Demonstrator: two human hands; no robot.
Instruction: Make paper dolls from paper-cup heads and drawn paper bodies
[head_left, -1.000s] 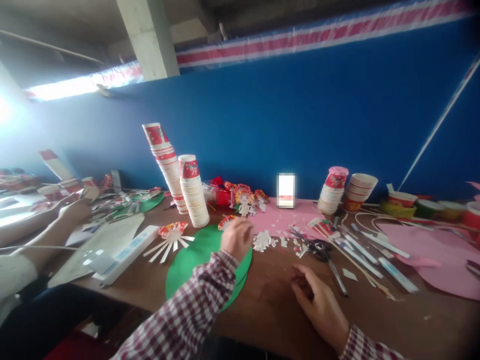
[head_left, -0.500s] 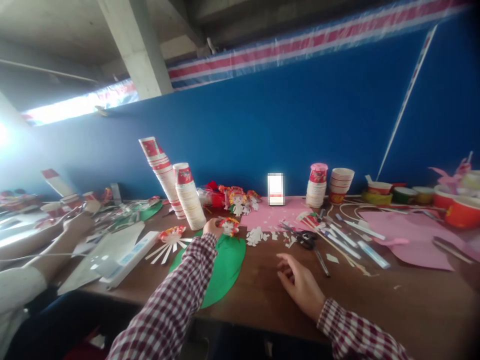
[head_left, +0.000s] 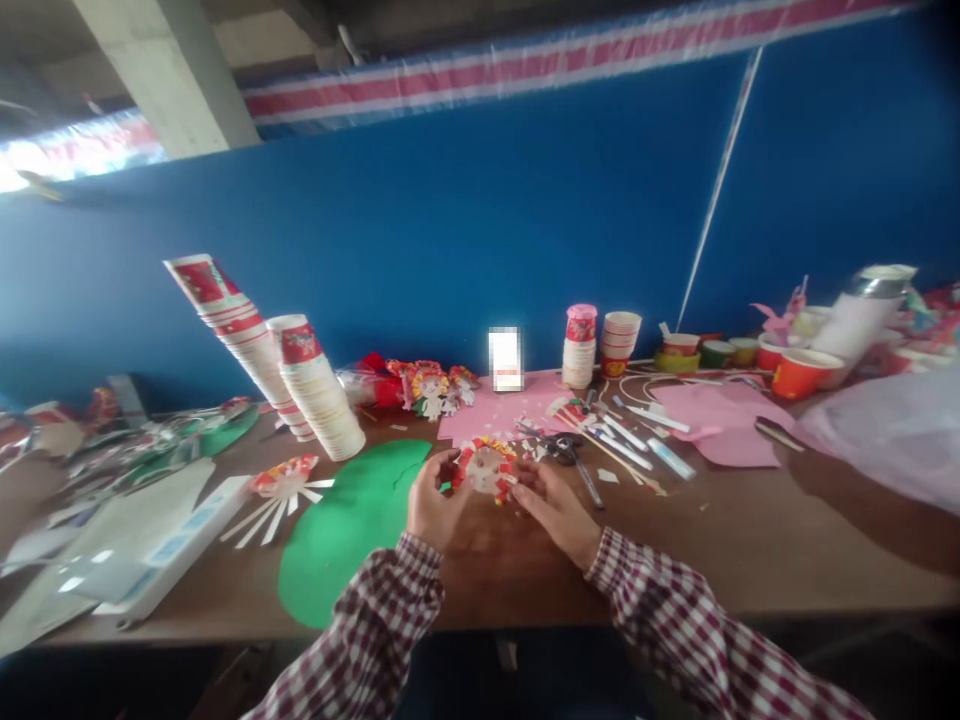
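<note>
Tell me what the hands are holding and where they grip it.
Both hold one small paper figure with a red and yellow fringe: the left hand pinches its left edge, the right hand its right edge.

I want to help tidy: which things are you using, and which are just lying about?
In use: doll, held by left hand and right hand.
Lying about: green paper, scissors, cup stacks, pink paper.

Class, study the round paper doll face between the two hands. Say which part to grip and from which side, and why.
Grip the paper doll face by its red-and-yellow fringed rim, pinching from left and right, as the left hand and right hand do now. It is flat and thin, so edge pinches probably spare the face.
</note>
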